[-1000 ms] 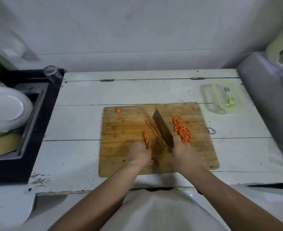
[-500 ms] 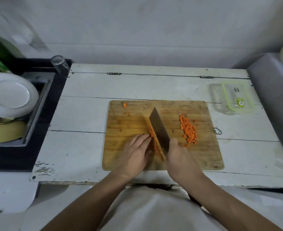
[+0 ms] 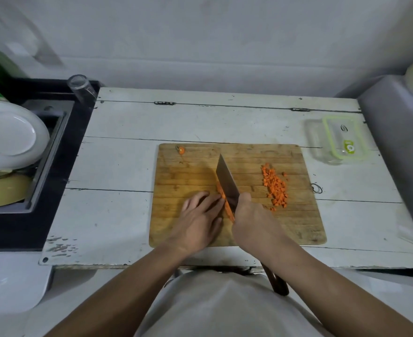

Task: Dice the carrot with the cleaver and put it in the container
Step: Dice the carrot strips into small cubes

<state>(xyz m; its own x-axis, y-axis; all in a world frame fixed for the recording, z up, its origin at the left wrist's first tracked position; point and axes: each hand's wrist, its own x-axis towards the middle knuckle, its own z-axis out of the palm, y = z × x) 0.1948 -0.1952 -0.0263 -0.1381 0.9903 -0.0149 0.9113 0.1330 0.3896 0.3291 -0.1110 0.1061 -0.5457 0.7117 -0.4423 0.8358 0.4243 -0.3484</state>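
On the wooden cutting board (image 3: 298, 222), my right hand (image 3: 252, 221) grips the cleaver (image 3: 226, 182), blade pointing away from me. Orange carrot strips (image 3: 225, 199) lie along the blade's left side. My left hand (image 3: 200, 216) rests flat on the board with straight fingers touching the strips. A pile of diced carrot (image 3: 276, 187) sits on the board's right part. A carrot end (image 3: 181, 150) lies at the far left corner. The clear container (image 3: 322, 142) with its green-rimmed lid (image 3: 344, 137) stands at the table's back right.
The white wooden table (image 3: 127, 166) carries the board. A black sink unit (image 3: 42, 190) at the left holds a white plate (image 3: 10, 135) and a yellow bowl (image 3: 3, 190). A glass (image 3: 80, 87) stands at its corner. A grey surface (image 3: 400, 142) rises at the right.
My left hand went from a curled grip on a strip to lying flat beside the blade. The strips are gathered against the cleaver, which now stands more upright over them.
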